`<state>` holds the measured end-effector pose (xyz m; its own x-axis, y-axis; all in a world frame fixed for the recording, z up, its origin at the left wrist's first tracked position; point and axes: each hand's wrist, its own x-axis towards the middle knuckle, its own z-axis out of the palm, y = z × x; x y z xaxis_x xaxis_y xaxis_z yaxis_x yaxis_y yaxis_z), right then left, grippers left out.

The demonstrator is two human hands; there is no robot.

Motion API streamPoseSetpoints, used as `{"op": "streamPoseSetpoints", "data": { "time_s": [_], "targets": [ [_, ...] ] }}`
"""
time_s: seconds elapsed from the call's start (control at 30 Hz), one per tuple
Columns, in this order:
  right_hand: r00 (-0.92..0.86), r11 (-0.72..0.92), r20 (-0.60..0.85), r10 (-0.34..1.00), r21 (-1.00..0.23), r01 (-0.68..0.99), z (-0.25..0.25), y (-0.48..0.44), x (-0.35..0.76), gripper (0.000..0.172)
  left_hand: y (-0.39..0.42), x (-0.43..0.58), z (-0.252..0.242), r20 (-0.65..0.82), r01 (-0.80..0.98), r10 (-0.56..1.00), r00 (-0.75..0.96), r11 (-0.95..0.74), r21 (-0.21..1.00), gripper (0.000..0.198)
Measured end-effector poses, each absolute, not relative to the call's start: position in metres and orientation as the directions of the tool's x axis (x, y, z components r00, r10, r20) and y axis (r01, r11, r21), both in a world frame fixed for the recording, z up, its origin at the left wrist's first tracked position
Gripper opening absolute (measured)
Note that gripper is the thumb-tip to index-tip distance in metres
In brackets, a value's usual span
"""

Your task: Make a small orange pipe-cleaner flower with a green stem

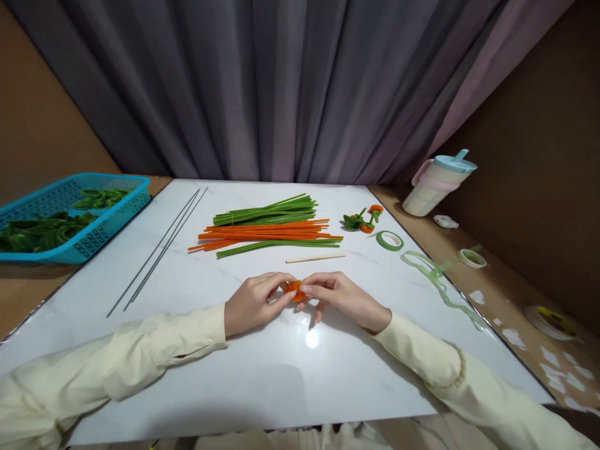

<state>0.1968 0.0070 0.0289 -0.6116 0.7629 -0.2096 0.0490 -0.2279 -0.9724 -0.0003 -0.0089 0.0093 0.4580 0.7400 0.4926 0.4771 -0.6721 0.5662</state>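
Observation:
My left hand [255,302] and my right hand [342,297] meet over the middle of the white marble-look board [290,369]. Both pinch a small coiled orange pipe cleaner [294,290] between their fingertips, just above the board. Behind them lies a thin wooden stick [315,257]. Farther back is a pile of orange pipe cleaners [265,233] with green pipe cleaners [265,212] above and below it.
Two long thin wires [162,249] lie at the left. A blue basket [70,215] of green pieces sits at far left. At right: finished orange-and-green flowers [363,220], a green tape roll [389,240], loose tape strip [438,281], another roll [472,257], a lidded cup [438,183].

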Motion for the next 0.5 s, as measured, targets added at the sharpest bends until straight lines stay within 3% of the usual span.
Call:
{"op": "streamPoseSetpoints", "data": {
  "time_s": [0.5],
  "targets": [
    [-0.626,-0.159,-0.161,0.763,-0.985,0.059,0.0282,0.0054,0.1955,0.034,-0.0076,-0.0011,0.0089,0.522,0.392,0.671,0.527,-0.737,0.551,0.014]
  ]
}}
